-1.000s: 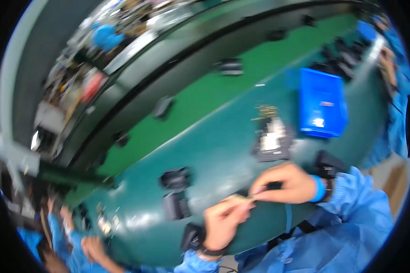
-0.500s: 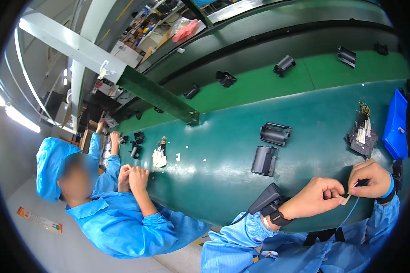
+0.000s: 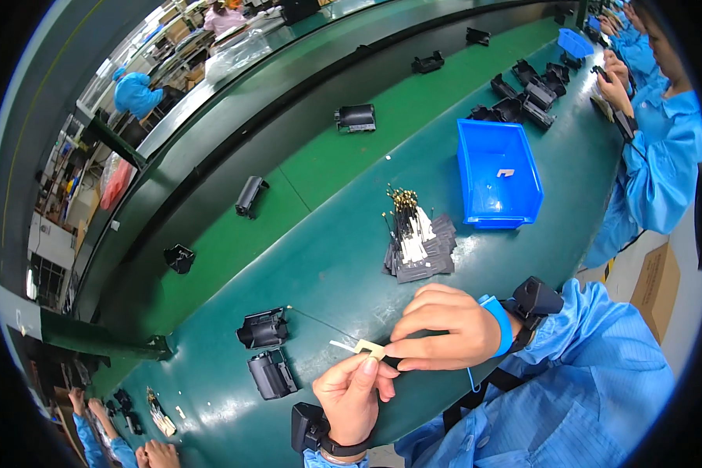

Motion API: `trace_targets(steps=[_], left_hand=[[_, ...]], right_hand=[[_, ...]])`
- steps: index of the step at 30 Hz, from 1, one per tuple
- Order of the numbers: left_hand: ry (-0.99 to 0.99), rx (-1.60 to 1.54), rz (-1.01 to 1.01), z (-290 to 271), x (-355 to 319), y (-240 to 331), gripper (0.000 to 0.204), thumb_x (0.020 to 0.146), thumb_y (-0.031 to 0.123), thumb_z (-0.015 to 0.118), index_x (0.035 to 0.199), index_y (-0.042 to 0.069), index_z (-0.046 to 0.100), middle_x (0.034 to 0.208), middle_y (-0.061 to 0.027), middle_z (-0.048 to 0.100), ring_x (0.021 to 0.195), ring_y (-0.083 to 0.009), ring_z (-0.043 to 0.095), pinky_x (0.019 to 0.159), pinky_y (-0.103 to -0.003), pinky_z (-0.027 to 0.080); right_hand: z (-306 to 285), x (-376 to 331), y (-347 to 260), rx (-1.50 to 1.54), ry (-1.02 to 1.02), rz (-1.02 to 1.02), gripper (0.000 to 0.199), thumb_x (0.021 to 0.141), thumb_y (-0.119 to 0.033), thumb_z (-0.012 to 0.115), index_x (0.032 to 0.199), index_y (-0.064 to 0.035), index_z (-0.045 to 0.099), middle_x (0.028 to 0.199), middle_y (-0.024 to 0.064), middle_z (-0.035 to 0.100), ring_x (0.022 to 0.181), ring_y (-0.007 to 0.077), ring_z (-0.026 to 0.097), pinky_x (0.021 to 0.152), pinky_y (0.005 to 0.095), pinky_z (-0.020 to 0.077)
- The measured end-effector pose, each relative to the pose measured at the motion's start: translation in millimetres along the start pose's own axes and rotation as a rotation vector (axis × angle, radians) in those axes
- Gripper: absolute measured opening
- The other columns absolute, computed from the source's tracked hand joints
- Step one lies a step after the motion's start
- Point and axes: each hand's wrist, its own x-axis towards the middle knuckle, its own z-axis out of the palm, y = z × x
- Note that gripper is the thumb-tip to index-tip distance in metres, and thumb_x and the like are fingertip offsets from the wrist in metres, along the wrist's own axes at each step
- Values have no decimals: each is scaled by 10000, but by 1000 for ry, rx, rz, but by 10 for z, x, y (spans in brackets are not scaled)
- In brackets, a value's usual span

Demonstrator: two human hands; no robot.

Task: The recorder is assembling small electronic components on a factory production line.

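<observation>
My left hand (image 3: 352,396) and my right hand (image 3: 443,327) meet over the near edge of the dark green table (image 3: 343,249). Both pinch a small flat tan and white strip (image 3: 360,348) with a thin wire running off to the upper left. Two black plastic housings (image 3: 264,329) (image 3: 271,374) lie just left of my hands. A stack of dark flat parts with gold-tipped wires (image 3: 415,238) sits right above my right hand. Each wrist carries a black device, and the right one also has a blue band.
A blue bin (image 3: 497,173) stands beyond the stack. More black housings ride the green conveyor strip (image 3: 320,160), with several others clustered at the far right (image 3: 526,97). A person in blue (image 3: 654,132) works on my right; another person's hands (image 3: 154,452) show at lower left.
The view has swung from the left side of the line to the right, bringing the blue bin and the right-hand person into sight. My hands still hold the small strip together.
</observation>
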Motion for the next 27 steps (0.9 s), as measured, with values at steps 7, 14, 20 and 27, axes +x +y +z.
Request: trace_targets(steps=[7,14,20,27], left_hand=[[-103,152,-105,43,3,29,203,892,80,534,977,-88,610,820,-177,648,594,-191,621,498,-258,493],[-61,297,-64,127,-18,41,177,878,32,539,984,-92,608,827,-178,648,650,-214,650,551,-278,538],[-51,542,148,104,-18,-11,149,854,2,557,960,-81,622,747,-154,647,643,-196,650,562,-267,537],[-60,630,216,144,4,17,135,846,3,570,926,-84,633,712,-140,643,599,-165,633,528,-239,505]], right_hand=[[71,-99,75,259,-4,119,200,761,-61,640,957,-32,614,853,65,575,717,218,567,623,310,448],[112,-125,86,280,-22,145,161,798,-104,616,945,-40,608,850,59,580,743,204,569,676,322,444],[145,-177,79,224,-66,169,113,815,-141,591,886,-54,579,839,36,588,726,188,561,687,318,406],[89,-154,45,213,-188,235,74,829,-86,574,875,-30,590,919,56,602,770,198,570,703,326,424]])
